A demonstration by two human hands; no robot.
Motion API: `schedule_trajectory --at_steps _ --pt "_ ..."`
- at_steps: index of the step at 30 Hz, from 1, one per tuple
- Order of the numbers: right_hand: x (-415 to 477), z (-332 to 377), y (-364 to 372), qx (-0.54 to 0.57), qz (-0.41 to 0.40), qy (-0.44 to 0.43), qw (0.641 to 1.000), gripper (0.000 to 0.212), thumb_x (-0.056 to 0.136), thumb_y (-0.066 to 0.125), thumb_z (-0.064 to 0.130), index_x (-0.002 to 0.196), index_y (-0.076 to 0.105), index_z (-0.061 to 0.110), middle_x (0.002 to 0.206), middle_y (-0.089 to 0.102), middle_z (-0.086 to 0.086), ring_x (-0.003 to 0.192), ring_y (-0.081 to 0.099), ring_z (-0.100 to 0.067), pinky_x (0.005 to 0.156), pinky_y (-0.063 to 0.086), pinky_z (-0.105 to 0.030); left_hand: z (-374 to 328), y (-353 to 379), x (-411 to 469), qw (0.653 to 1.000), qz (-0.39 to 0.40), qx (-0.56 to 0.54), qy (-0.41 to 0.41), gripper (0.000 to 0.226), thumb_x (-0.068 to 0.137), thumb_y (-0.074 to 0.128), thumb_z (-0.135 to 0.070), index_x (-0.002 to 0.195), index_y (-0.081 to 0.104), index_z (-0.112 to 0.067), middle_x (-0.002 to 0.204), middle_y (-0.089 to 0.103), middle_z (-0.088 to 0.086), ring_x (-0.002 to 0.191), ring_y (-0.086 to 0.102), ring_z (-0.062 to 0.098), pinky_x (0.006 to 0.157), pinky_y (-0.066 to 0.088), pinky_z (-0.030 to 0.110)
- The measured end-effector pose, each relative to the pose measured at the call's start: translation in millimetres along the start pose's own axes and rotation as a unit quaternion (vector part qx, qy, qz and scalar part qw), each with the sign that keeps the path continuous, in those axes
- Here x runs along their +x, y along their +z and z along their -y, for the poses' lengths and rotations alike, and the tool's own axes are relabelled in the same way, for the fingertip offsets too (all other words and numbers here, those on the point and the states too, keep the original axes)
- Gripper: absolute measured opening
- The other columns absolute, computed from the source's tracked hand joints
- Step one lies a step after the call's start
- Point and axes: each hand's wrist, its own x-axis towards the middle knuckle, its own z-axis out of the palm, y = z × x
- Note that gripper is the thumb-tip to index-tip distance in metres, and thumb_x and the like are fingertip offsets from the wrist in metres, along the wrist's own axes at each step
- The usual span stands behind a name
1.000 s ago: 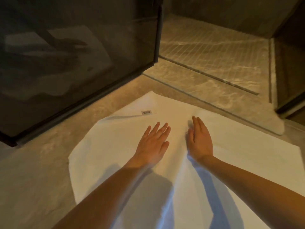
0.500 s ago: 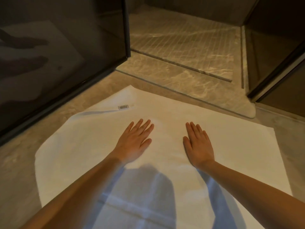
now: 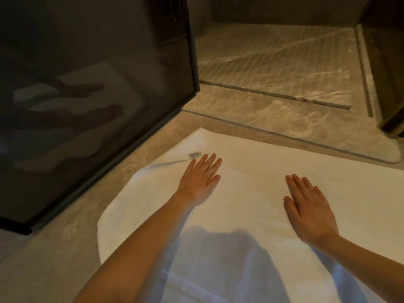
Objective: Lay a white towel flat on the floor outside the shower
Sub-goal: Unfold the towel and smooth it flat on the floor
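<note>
A white towel [image 3: 251, 189] lies spread on the beige stone floor in front of the shower entrance. A small grey label [image 3: 194, 155] shows near its far left corner. My left hand [image 3: 200, 179] rests palm down on the towel, fingers apart, fingertips just beside the label. My right hand [image 3: 306, 206] lies flat on the towel further right, fingers together and holding nothing. A shadow covers the towel's near part between my forearms.
A dark glass shower door [image 3: 98, 84] stands open at the left, its bottom edge close to the towel's left side. Beyond the raised marble threshold [image 3: 284, 125] is the ribbed shower floor [image 3: 273, 62]. A dark frame [image 3: 391, 119] stands at the far right.
My two hands have slid apart across the towel, the left toward the label and the right outward. The view has shifted, so the glass door now fills more of the left.
</note>
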Motion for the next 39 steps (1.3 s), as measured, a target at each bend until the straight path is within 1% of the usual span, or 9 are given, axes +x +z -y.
schedule_trajectory --at_steps 3,8,14,18,22,25,31,36,39 --pt "-1.1 0.6 -0.3 0.002 0.001 -0.001 1.000 0.070 0.093 0.005 0.051 0.156 0.012 0.022 0.163 0.013 0.003 0.151 0.004 -0.016 0.122 0.007 -0.035 14.9 -3.9 8.3 1.000 0.008 -0.003 0.016 0.054 0.101 0.019 -0.046 0.153 0.011 -0.037 0.163 0.004 -0.014 0.149 -0.003 0.008 0.120 0.001 0.037" --pt "0.4 0.3 1.5 0.002 -0.011 -0.002 1.000 0.075 0.091 0.001 0.055 0.156 0.016 0.022 0.162 0.018 0.002 0.151 0.009 -0.017 0.122 0.011 -0.036 42.9 -12.6 22.3 1.000 0.004 0.003 -0.017 0.052 0.101 0.015 -0.047 0.153 0.009 -0.040 0.163 0.002 -0.014 0.149 -0.005 0.010 0.121 -0.002 0.040" --pt "2.3 6.3 -1.5 -0.002 -0.005 0.008 1.000 0.063 0.098 0.015 0.045 0.156 0.016 0.021 0.163 0.017 0.000 0.151 0.010 -0.019 0.122 0.010 -0.037 32.8 -8.8 22.7 0.999 -0.015 0.017 -0.027 0.055 0.101 0.012 -0.046 0.154 0.007 -0.035 0.164 0.002 -0.009 0.150 -0.004 0.014 0.120 -0.003 0.040" --pt "2.1 5.0 -1.2 -0.009 0.001 0.007 1.000 0.061 0.099 0.017 0.043 0.157 0.014 0.022 0.163 0.015 0.000 0.151 0.008 -0.018 0.122 0.008 -0.036 -29.1 2.8 5.7 0.998 -0.016 -0.013 0.051 0.061 0.096 0.006 -0.052 0.154 0.006 -0.033 0.163 -0.002 -0.010 0.149 -0.007 0.012 0.120 -0.008 0.038" --pt "2.7 4.5 -0.6 -0.006 -0.003 0.003 1.000 0.063 0.098 0.015 0.045 0.157 0.014 0.022 0.163 0.016 -0.001 0.151 0.009 -0.019 0.122 0.008 -0.036 -88.5 20.4 -4.2 0.992 0.000 -0.012 0.125 0.059 0.100 0.016 -0.050 0.155 0.009 -0.028 0.163 0.002 -0.008 0.149 -0.005 0.012 0.119 -0.009 0.036" --pt "2.2 4.2 0.2 -0.007 0.000 0.006 1.000 0.059 0.101 0.021 0.041 0.157 0.012 0.022 0.164 0.014 0.000 0.151 0.006 -0.018 0.122 0.006 -0.036 -95.1 27.3 -4.9 0.990 0.010 0.008 0.142 0.058 0.102 0.020 -0.047 0.155 0.010 -0.027 0.164 0.004 -0.006 0.150 -0.003 0.013 0.119 -0.006 0.036" --pt "0.4 4.3 -2.8 0.002 0.006 0.003 1.000 0.059 0.102 0.022 0.040 0.157 0.009 0.023 0.164 0.010 0.001 0.151 0.003 -0.017 0.123 0.005 -0.035 -50.8 16.2 -2.6 0.998 -0.001 0.013 0.066 0.057 0.101 0.017 -0.047 0.155 0.008 -0.029 0.164 0.001 -0.009 0.149 -0.005 0.009 0.118 -0.006 0.032" --pt "0.4 8.3 -7.3 -0.014 0.026 0.005 1.000 0.059 0.103 0.022 0.039 0.157 0.007 0.021 0.165 0.008 -0.001 0.151 0.002 -0.018 0.122 0.005 -0.036 -54.4 9.8 -3.1 0.997 0.024 0.016 0.073 0.058 0.102 0.017 -0.044 0.156 0.006 -0.025 0.164 -0.001 -0.007 0.149 -0.006 0.011 0.120 -0.004 0.035" --pt "5.6 20.2 -15.7 -0.012 0.044 0.013 0.999 0.059 0.103 0.023 0.036 0.157 0.011 0.016 0.164 0.009 -0.003 0.151 0.005 -0.020 0.122 0.008 -0.038 -45.3 7.8 -7.6 0.999 0.004 0.008 0.045 0.059 0.102 0.015 -0.045 0.156 0.004 -0.024 0.164 -0.002 -0.007 0.149 -0.006 0.012 0.121 -0.005 0.037"
